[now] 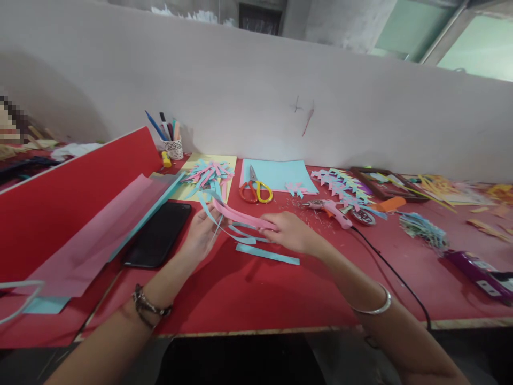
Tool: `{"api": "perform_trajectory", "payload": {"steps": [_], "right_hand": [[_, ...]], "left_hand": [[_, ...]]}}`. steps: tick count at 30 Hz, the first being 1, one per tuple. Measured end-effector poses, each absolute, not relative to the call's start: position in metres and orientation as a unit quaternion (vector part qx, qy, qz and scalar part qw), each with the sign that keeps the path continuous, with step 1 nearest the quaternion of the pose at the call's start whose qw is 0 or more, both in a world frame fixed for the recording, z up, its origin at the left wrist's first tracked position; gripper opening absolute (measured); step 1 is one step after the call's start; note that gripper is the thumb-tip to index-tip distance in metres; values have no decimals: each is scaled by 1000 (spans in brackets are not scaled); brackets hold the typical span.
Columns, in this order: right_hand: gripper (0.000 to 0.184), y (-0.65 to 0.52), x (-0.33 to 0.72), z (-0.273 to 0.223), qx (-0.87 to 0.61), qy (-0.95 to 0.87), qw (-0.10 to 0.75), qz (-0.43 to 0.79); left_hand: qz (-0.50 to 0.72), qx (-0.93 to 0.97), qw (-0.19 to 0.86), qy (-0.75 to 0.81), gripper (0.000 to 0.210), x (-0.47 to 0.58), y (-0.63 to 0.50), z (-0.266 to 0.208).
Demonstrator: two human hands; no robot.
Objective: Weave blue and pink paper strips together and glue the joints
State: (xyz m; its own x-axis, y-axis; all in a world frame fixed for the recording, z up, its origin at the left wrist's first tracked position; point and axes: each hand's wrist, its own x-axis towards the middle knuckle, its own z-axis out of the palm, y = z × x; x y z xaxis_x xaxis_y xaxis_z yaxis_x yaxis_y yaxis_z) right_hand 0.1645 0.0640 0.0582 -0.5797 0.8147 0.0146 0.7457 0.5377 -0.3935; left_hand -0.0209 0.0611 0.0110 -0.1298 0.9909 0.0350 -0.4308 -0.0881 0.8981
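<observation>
Red worktop (248, 299) against a pale partition (240, 91). Midway between its front and back edges, we hold pink strips (245, 215): right hand (288, 231) pinching one end, left hand (200, 235) closed on the other, blue strips looping beside it. One flat blue strip (267, 254), nearer the front edge, seems not yet worked. Zigzag chains (340, 187), toward the back edge, look done, we judge; the blue sheet (276, 171) there appears largely uncut. Overall progress: cannot tell.
</observation>
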Motion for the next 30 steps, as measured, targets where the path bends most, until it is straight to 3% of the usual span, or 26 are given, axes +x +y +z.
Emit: {"api": "perform_trajectory", "payload": {"steps": [2,4,6,12,21,26,30], "right_hand": [[25,63,168,59,-434,-879,65,186],[54,62,168,60,-402,-885,48,232],[68,61,164,60,-374,-877,67,293],[34,55,141,52,-411,-806,229,358],[6,55,130,32,-420,-800,296,311],[13,57,133,31,-439,-778,302,333],[30,58,136,34,-452,-776,283,337]], "left_hand": [[633,392,535,399,32,-20,61,9],[626,417,516,410,29,-19,60,8],[628,429,498,416,26,-18,58,8],[594,482,476,434,20,-14,54,8],[574,484,504,427,20,-11,54,-1],[539,442,588,411,26,-7,52,1],[491,444,643,385,33,-3,48,4]]}}
